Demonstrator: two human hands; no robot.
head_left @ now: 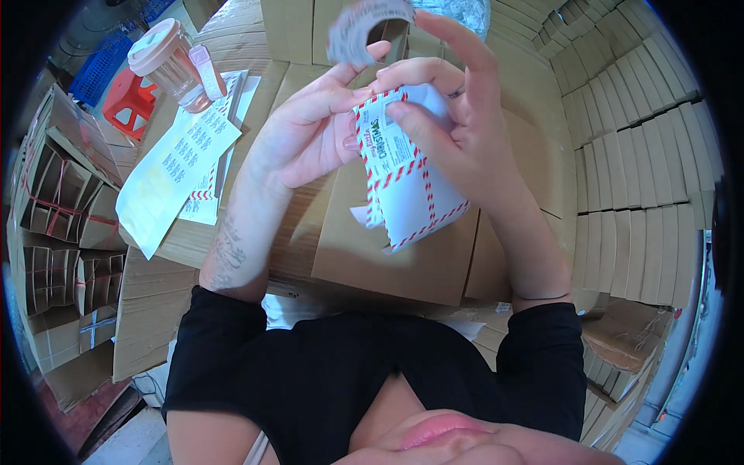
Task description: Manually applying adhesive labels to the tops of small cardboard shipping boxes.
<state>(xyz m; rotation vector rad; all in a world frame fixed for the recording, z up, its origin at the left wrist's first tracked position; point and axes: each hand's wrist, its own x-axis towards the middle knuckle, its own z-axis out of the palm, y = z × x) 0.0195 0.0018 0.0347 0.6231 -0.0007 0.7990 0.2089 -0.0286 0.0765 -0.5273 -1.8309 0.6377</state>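
A white folded paper sheet (434,190) with red-and-white striped borders and a printed panel is held over the cardboard. My right hand (473,116) grips its upper right part, thumb pressed on the front and some fingers behind. My left hand (310,136) holds its left edge, palm turned up, with the thumb near the top corner. A ring-shaped roll (353,35), tape by its look, hangs above the sheet, blurred by motion. It meets the raised index fingertip of my right hand; whether a left fingertip also touches it, I cannot tell.
Under my hands lies a flat cardboard box (395,267). Left of it are printed sheets (178,170), a lidded clear bottle (170,66) and a red stool (130,101). Stacked folded cartons (632,170) line the right side; tied cartons (62,209) stand at left.
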